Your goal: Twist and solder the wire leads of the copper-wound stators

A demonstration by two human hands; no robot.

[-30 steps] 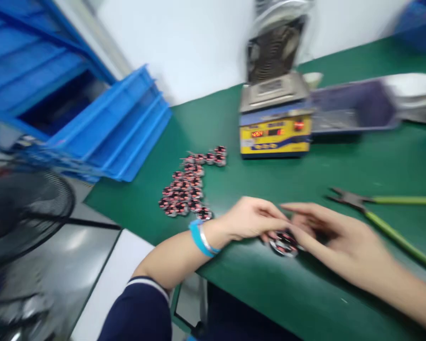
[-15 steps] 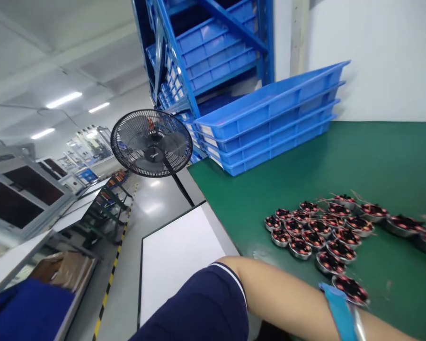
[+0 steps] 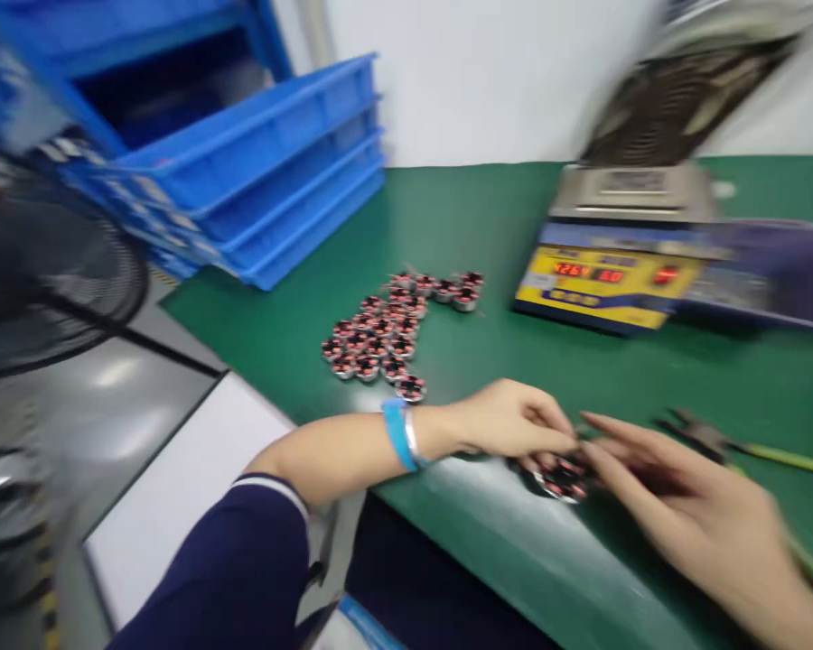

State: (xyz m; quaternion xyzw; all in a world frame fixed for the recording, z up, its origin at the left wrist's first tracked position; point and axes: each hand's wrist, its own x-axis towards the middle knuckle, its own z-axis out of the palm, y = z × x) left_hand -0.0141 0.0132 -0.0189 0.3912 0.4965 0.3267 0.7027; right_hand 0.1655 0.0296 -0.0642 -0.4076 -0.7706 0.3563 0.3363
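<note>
Back from the shelves, the view finds both hands at the table's near edge: left hand [image 3: 508, 422] and right hand [image 3: 691, 506] fingers seemingly pinch the small coil [image 3: 561, 477] between them (blurred).

Factory assembly floor, small-parts station. Green-matted worktop [image 3: 461, 217]; stacked blue plastic trays [image 3: 257, 171] at 10 o'clock, blue rack [image 3: 108, 36] behind them. Yellow-fronted bench machine with red digits [image 3: 610, 280] at 1 o'clock. Batch of small copper-wound round parts [image 3: 389, 329] at centre. Floor fan [image 3: 47, 289] at 9 o'clock.
</note>
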